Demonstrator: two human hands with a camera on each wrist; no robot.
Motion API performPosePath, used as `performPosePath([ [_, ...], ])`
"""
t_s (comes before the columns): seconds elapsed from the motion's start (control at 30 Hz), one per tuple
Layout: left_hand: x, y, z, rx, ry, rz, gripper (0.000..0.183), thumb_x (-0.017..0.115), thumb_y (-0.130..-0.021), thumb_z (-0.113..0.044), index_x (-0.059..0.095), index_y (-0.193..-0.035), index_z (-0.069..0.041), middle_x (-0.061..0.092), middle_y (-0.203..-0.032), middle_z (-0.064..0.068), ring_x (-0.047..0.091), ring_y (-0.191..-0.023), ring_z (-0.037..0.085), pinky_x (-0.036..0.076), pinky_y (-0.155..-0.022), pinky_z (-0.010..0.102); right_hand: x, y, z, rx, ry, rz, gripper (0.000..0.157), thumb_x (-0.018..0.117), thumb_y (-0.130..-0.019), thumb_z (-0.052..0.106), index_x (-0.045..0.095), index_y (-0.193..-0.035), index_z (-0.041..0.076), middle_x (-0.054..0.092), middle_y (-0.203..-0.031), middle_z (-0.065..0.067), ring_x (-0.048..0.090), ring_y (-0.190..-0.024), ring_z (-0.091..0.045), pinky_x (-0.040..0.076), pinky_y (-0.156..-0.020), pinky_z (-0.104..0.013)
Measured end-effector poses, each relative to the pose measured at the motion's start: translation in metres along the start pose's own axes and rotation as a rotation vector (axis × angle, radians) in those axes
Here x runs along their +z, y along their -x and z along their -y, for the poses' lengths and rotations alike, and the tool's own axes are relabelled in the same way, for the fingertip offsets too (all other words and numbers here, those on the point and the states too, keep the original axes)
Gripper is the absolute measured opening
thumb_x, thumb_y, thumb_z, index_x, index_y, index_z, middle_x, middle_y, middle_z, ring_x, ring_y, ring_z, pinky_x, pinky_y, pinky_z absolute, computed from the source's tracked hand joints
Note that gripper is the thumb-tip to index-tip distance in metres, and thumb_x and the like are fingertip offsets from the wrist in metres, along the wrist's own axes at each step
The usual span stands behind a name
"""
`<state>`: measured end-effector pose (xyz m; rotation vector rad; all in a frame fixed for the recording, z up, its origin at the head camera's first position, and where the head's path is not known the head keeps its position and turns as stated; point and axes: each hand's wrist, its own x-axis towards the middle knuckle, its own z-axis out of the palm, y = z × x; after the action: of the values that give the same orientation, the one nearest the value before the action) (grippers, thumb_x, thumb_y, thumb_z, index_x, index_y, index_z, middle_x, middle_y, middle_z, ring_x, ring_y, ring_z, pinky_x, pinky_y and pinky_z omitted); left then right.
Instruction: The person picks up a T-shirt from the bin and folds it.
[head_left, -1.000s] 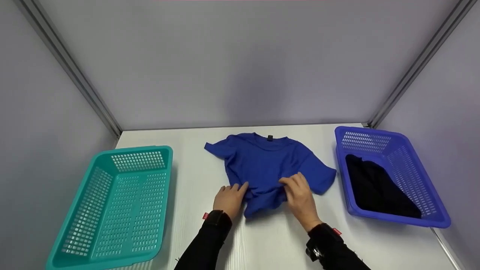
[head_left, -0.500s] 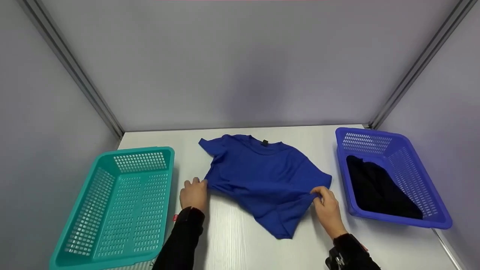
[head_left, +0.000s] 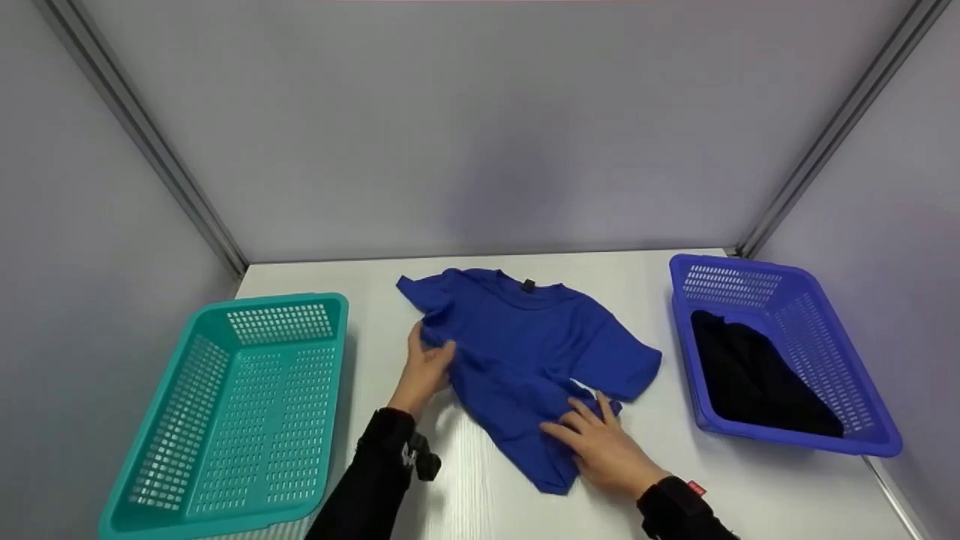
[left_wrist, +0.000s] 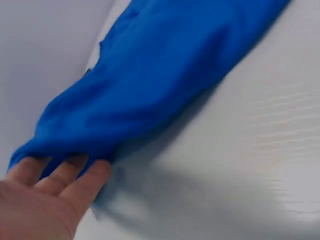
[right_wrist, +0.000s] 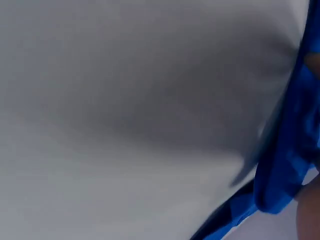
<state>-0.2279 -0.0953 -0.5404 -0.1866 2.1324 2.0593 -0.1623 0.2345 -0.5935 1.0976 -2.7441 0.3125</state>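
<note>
A blue short-sleeved T-shirt [head_left: 517, 330] lies on the white table, collar toward the back wall. Its lower part is gathered and twisted, with one hem corner pointing toward the person. At its left side is my left hand [head_left: 424, 371], turned with the thumb apart from the fingers. The left wrist view shows that hand's fingers [left_wrist: 60, 182] extended, their tips tucked in at the cloth's edge. My right hand [head_left: 600, 446] rests on the lower right of the shirt, fingers spread over the cloth. In the right wrist view a blue fold [right_wrist: 282, 165] shows beside that hand.
A green perforated basket [head_left: 328, 420] stands to the left of the shirt. To the right is a purple basket [head_left: 862, 375] with a black folded cloth [head_left: 750, 382] in it. Grey panels [head_left: 495, 135] enclose the table at the back and sides.
The hands first spread the hem outward; since then the left hand has turned and moved up the shirt's left side. The right hand has let go of its corner and moved inward, onto the cloth.
</note>
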Motion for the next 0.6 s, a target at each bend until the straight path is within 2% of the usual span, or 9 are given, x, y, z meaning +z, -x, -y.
performPosePath([
  [0.03, 0.005, 0.002, 0.002, 0.004, -0.019, 0.049, 0.093, 0.061, -0.106, -0.023, -0.007, -0.169, -0.017, 0.031, -0.163, 0.038, 0.041, -0.148, 0.049, 0.039, -0.119, 0.061, 0.003, -0.002, 0.003, -0.012, 0.030, -0.013, 0.048, 0.076, -0.086, 0.000, 0.069, -0.132, 0.014, 0.067, -0.117, -0.006, 0.060, -0.126, -0.039, 0.034, -0.112, -0.077],
  [0.1, 0.012, 0.005, 0.007, 0.042, -0.136, 0.112, 0.105, 0.070, -0.098, -0.014, -0.008, -0.169, -0.017, 0.025, -0.165, 0.039, 0.034, -0.152, 0.051, 0.033, -0.122, 0.062, 0.007, -0.007, 0.008, -0.002, 0.053, -0.071, 0.029, 0.077, -0.088, 0.002, 0.073, -0.115, 0.011, 0.066, -0.101, -0.003, 0.064, -0.107, -0.030, 0.039, -0.109, -0.074],
  [0.17, 0.014, 0.008, 0.012, 0.094, -0.265, 0.119, 0.105, 0.071, -0.094, -0.006, -0.002, -0.169, -0.012, 0.024, -0.166, 0.038, 0.031, -0.153, 0.051, 0.028, -0.124, 0.061, 0.008, -0.013, 0.012, 0.028, 0.021, -0.152, 0.015, 0.075, -0.091, 0.003, 0.071, -0.102, 0.011, 0.065, -0.093, -0.002, 0.063, -0.096, -0.025, 0.045, -0.107, -0.070],
  [0.23, 0.012, 0.009, 0.015, 0.136, -0.334, 0.074, 0.095, 0.069, -0.095, -0.004, 0.010, -0.169, -0.010, 0.029, -0.165, 0.036, 0.034, -0.152, 0.050, 0.029, -0.124, 0.061, 0.008, -0.018, 0.013, 0.052, -0.070, -0.248, 0.013, 0.074, -0.091, 0.000, 0.067, -0.096, 0.010, 0.063, -0.090, -0.001, 0.063, -0.092, -0.021, 0.049, -0.103, -0.064],
  [0.27, 0.010, 0.009, 0.014, 0.162, -0.342, 0.041, 0.088, 0.067, -0.097, -0.003, 0.016, -0.168, -0.010, 0.032, -0.164, 0.035, 0.036, -0.152, 0.049, 0.030, -0.123, 0.062, 0.006, -0.020, 0.013, 0.067, -0.127, -0.301, 0.014, 0.074, -0.091, -0.002, 0.066, -0.094, 0.010, 0.063, -0.090, 0.000, 0.063, -0.090, -0.019, 0.052, -0.100, -0.058],
  [0.33, 0.005, 0.008, 0.008, 0.216, -0.314, -0.021, 0.074, 0.061, -0.102, -0.003, 0.025, -0.165, -0.012, 0.034, -0.166, 0.029, 0.038, -0.152, 0.046, 0.032, -0.123, 0.060, 0.002, -0.024, 0.013, 0.092, -0.218, -0.400, 0.017, 0.071, -0.092, -0.007, 0.064, -0.094, 0.008, 0.062, -0.090, 0.001, 0.063, -0.087, -0.016, 0.056, -0.090, -0.045],
  [0.4, -0.001, 0.008, -0.002, 0.253, -0.278, -0.066, 0.066, 0.058, -0.106, -0.007, 0.027, -0.164, -0.016, 0.034, -0.168, 0.024, 0.037, -0.153, 0.043, 0.032, -0.123, 0.059, -0.003, -0.026, 0.012, 0.125, -0.289, -0.476, 0.019, 0.069, -0.092, -0.012, 0.063, -0.096, 0.006, 0.062, -0.092, 0.000, 0.062, -0.086, -0.013, 0.055, -0.082, -0.034],
  [0.5, -0.006, 0.007, -0.021, 0.284, -0.267, -0.101, 0.062, 0.054, -0.109, -0.011, 0.028, -0.165, -0.019, 0.031, -0.171, 0.019, 0.033, -0.156, 0.040, 0.029, -0.126, 0.057, -0.014, -0.028, 0.011, 0.229, -0.393, -0.528, 0.016, 0.063, -0.098, -0.011, 0.064, -0.101, 0.005, 0.064, -0.097, -0.001, 0.062, -0.089, -0.011, 0.052, -0.078, -0.024],
  [0.6, -0.012, 0.008, -0.037, 0.266, -0.381, -0.144, 0.051, 0.054, -0.109, -0.012, 0.043, -0.160, -0.013, 0.044, -0.164, 0.019, 0.041, -0.152, 0.039, 0.033, -0.124, 0.056, -0.025, -0.028, 0.010, 0.362, -0.530, -0.524, 0.013, 0.056, -0.105, -0.002, 0.066, -0.107, 0.007, 0.067, -0.104, -0.002, 0.062, -0.095, -0.008, 0.050, -0.083, -0.021],
])
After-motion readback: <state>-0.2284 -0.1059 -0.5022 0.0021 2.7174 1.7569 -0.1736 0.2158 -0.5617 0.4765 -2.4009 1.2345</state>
